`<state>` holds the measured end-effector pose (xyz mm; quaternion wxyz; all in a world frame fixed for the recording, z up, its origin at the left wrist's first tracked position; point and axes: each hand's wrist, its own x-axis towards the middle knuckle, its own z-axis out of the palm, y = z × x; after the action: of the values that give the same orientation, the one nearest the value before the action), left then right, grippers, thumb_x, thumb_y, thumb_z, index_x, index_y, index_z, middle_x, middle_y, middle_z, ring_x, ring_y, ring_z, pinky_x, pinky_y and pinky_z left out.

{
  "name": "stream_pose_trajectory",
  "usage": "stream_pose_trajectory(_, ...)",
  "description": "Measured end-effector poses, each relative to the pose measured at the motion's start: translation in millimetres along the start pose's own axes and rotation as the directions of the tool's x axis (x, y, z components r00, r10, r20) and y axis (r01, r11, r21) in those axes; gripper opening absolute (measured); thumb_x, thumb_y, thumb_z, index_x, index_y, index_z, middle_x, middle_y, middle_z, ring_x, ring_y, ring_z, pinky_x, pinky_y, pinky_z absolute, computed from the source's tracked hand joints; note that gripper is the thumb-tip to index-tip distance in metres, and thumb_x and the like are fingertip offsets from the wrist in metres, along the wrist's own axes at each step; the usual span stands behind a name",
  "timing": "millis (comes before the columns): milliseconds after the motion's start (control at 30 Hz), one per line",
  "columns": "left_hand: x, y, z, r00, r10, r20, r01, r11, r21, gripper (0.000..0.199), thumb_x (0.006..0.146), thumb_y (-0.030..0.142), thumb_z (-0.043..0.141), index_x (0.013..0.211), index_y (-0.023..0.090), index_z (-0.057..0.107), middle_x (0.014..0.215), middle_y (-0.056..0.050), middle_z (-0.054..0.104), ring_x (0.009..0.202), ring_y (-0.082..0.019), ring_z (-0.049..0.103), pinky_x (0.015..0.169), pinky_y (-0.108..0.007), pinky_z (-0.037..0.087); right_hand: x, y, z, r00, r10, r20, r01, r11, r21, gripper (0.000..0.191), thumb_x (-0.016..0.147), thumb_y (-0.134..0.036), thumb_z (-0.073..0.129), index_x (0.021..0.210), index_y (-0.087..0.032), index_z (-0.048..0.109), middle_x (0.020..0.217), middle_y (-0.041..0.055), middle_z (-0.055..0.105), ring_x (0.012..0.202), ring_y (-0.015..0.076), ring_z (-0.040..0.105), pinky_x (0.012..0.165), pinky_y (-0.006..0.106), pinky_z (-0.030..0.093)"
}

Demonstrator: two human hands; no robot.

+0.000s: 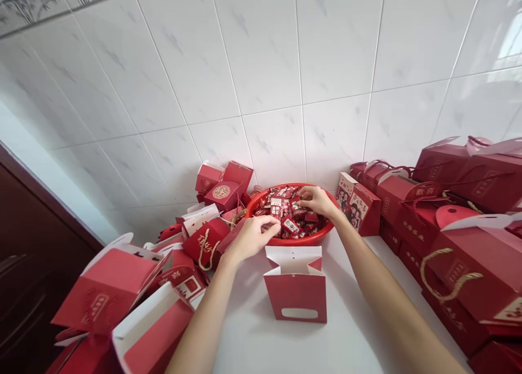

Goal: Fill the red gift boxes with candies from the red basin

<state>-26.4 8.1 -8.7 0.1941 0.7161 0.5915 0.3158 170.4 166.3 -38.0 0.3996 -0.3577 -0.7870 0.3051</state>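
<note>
A round red basin [294, 242] near the wall holds a heap of small red-wrapped packets [291, 225]. Over its front left rim is my left hand [256, 235], its fingers curled toward the packets; whether a packet is between them is too small to tell. My right hand [316, 201] reaches over the basin's right side, thumb and fingertips at the packets, and what they hold, if anything, I cannot make out. Between my forearms an opened red paper box [297, 295] stands upright on the white table [261, 341], with a white oval on its front.
Red gift boxes, some open, are piled on the left [118, 276]. More boxes with rope handles stand stacked along the right [481, 254]. A box with printed figures [356, 205] is right of the basin. Behind is a tiled wall [269, 64].
</note>
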Motion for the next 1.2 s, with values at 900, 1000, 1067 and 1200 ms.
stream_pose_trajectory(900, 59.1, -14.9, 53.6, 0.984, -0.076, 0.161, 0.041, 0.977, 0.209, 0.043, 0.074, 0.054, 0.068, 0.058, 0.022, 0.045, 0.054, 0.005, 0.043, 0.055, -0.015, 0.043, 0.055, -0.028, 0.025, -7.4, 14.5, -29.2, 0.948, 0.095, 0.304, -0.123, 0.990, 0.074, 0.046, 0.055, -0.046, 0.084, 0.072, -0.020, 0.050, 0.063, -0.0067, 0.054, 0.062, 0.0119, 0.049, 0.057, 0.026, 0.038)
stream_pose_trajectory(1000, 59.5, -17.2, 54.2, 0.984, -0.036, 0.174, 0.011, 0.990, 0.143, 0.039, 0.076, 0.049, 0.066, 0.059, 0.021, 0.045, 0.054, 0.005, 0.042, 0.054, -0.014, 0.041, 0.055, -0.028, 0.023, -7.2, 14.4, -31.9, 0.942, 0.102, 0.319, -0.112, 0.994, 0.012, 0.044, 0.055, -0.040, 0.084, 0.070, -0.021, 0.049, 0.062, -0.0078, 0.052, 0.061, 0.0113, 0.047, 0.056, 0.025, 0.036)
stream_pose_trajectory(1067, 60.0, -20.6, 54.5, 0.988, -0.020, 0.152, 0.008, 0.997, 0.079, 0.037, 0.078, 0.049, 0.064, 0.062, 0.021, 0.047, 0.056, 0.005, 0.045, 0.056, -0.013, 0.042, 0.055, -0.028, 0.025, -4.8, 14.9, -29.9, 0.947, 0.086, 0.309, -0.085, 0.996, -0.014, 0.036, 0.058, -0.038, 0.081, 0.068, -0.020, 0.052, 0.063, -0.0057, 0.057, 0.062, 0.0124, 0.050, 0.057, 0.026, 0.038)
stream_pose_trajectory(1200, 62.0, -27.1, 53.4, 0.999, -0.050, 0.010, 0.051, 0.972, -0.229, 0.038, 0.076, 0.054, 0.068, 0.074, 0.018, 0.058, 0.068, 0.001, 0.060, 0.065, -0.016, 0.053, 0.060, -0.027, 0.038, -1.5, 13.6, -27.7, 0.979, 0.048, 0.197, -0.046, 0.999, -0.017, 0.022, 0.064, -0.033, 0.076, 0.071, -0.018, 0.062, 0.068, -0.0011, 0.066, 0.066, 0.0157, 0.059, 0.063, 0.028, 0.045)
